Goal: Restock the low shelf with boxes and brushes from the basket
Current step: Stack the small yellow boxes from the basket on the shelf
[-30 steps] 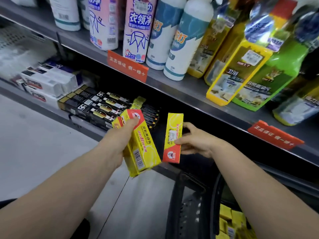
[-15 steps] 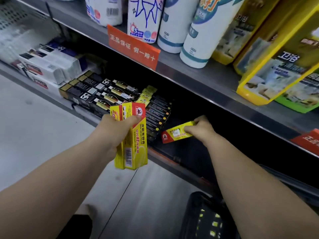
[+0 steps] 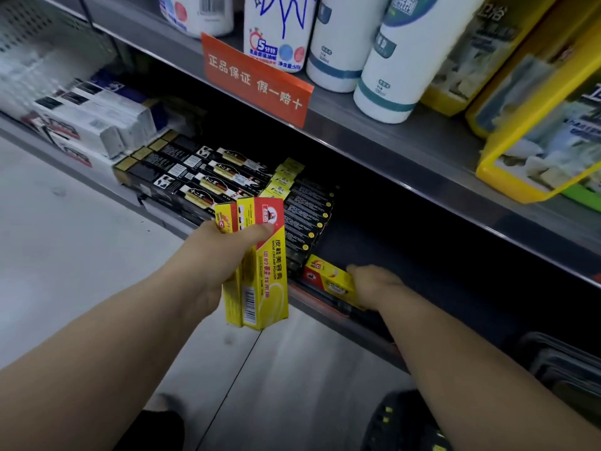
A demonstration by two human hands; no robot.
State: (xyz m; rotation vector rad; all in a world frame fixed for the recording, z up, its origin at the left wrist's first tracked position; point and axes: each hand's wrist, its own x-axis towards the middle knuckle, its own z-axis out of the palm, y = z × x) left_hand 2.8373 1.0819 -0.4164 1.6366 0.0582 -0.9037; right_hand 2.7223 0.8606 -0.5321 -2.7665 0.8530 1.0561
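My left hand [image 3: 216,255] grips a bundle of yellow and red shoe polish boxes [image 3: 260,281], held upright in front of the low shelf [image 3: 364,323]. My right hand [image 3: 377,284] holds a single yellow and red box [image 3: 328,278] lying flat on the low shelf's front edge, just right of the stacked black boxes [image 3: 305,219]. The dark basket [image 3: 403,421] shows at the bottom edge, under my right forearm.
Black and gold boxes [image 3: 195,177] and white boxes [image 3: 94,125] fill the low shelf's left part. To the right of my right hand the shelf is dark. The upper shelf carries white bottles [image 3: 400,60], yellow packs [image 3: 533,131] and an orange sign [image 3: 257,79]. Grey floor lies below.
My right hand has carried the single box down from mid-air onto the low shelf's front edge. The left hand's bundle has stayed in front of the shelf. The view has moved closer.
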